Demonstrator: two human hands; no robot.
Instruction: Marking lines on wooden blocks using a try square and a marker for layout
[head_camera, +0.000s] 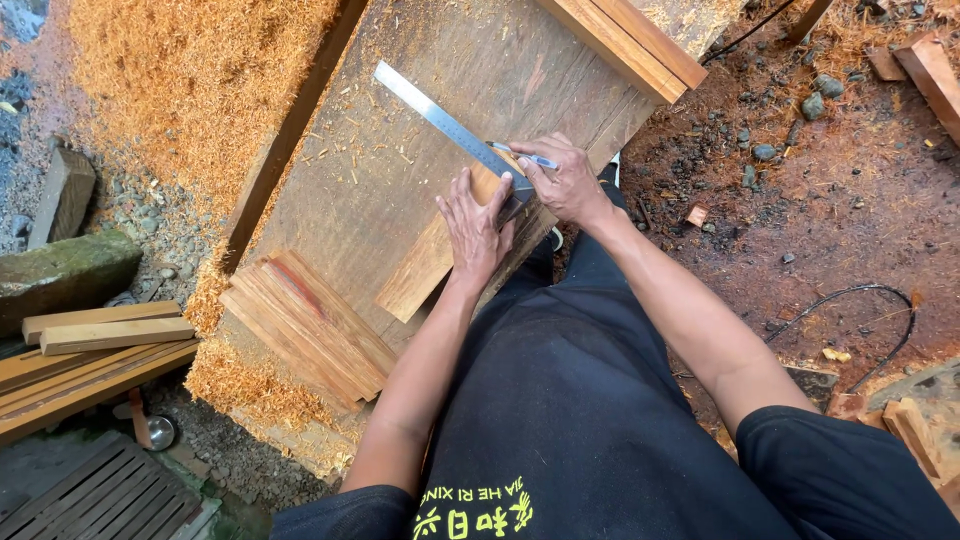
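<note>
Two hands: left (474, 232) spread flat on one wood strip (432, 262), right (566, 182) pinching one pen (524, 157) beside one steel square (446, 124).

Left hand (474, 232) on square (450, 125), right hand (562, 180) perhaps with pen (523, 156).

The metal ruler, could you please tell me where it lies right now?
In the head view, the metal ruler lies slanted across the wide board, its lower end pinned under the left hand, beside the right hand holding a pen.
</note>
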